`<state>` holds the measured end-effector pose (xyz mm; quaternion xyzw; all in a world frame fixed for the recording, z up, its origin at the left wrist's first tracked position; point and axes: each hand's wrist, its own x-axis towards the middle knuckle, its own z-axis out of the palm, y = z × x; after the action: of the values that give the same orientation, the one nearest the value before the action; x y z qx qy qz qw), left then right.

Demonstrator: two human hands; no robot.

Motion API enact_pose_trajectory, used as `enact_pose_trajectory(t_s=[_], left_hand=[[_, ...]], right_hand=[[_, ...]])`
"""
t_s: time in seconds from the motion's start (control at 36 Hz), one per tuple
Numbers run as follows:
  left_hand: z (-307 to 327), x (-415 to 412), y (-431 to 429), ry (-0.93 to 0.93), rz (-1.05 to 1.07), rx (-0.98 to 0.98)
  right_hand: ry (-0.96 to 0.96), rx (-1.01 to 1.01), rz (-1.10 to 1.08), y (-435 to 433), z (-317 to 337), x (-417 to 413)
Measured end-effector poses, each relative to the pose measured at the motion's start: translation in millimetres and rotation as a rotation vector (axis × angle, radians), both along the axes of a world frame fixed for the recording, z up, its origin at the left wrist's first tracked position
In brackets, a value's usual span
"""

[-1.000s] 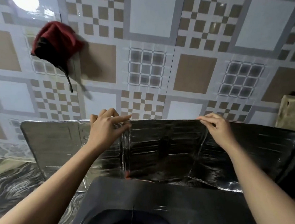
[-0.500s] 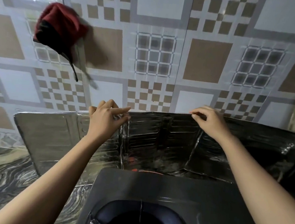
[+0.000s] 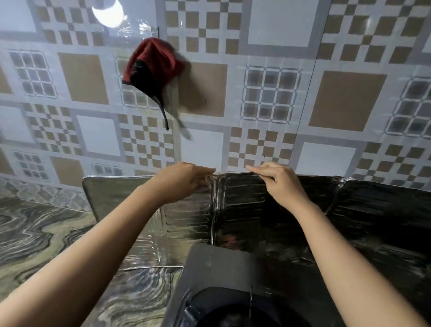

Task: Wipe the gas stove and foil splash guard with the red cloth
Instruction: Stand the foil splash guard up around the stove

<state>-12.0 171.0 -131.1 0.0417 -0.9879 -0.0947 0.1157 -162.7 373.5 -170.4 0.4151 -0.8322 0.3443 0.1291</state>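
Stove (image 3: 225, 283), dark and glossy, sits nearest at 6 o'clock on the marbled surface (image 3: 22, 246), its burner at the bottom edge. Behind it stands the foil splash guard (image 3: 187, 212), folded in panels around the back and sides. Both hands pinch its top edge: the left hand (image 3: 182, 181) clenched on the fold at 12 o'clock, the right hand (image 3: 280, 184) gripping the rim just beside it. Farthest, at 11 o'clock, the red cloth (image 3: 152, 65) hangs on the tiled wall (image 3: 279, 21), touched by neither hand.
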Motion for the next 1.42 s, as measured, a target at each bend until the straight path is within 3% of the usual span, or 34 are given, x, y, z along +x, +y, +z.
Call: enact_pose_trajectory(t_s=[0.17, 0.5, 0.72, 0.89, 1.06, 1.42], left_hand=[[16, 17, -2, -0.147, -0.015, -0.011], [42, 37, 7, -0.252, -0.106, 0.33], [17, 38, 11, -0.201, -0.085, 0.574], [-3, 34, 19, -0.146, -0.076, 0.964], [-15, 17, 15, -0.04, -0.009, 1.172], [-27, 2, 44, 0.143, 0.114, 1.837]], right_hand=[[-0.005, 0.003, -0.05, -13, 5, 15], [-0.049, -0.017, -0.054, -15, 17, 23], [-0.097, 0.012, -0.034, -13, 8, 18], [-0.072, 0.018, -0.055, -15, 5, 13], [-0.038, 0.021, -0.066, -21, 4, 10], [-0.03, 0.027, -0.114, -25, 7, 10]])
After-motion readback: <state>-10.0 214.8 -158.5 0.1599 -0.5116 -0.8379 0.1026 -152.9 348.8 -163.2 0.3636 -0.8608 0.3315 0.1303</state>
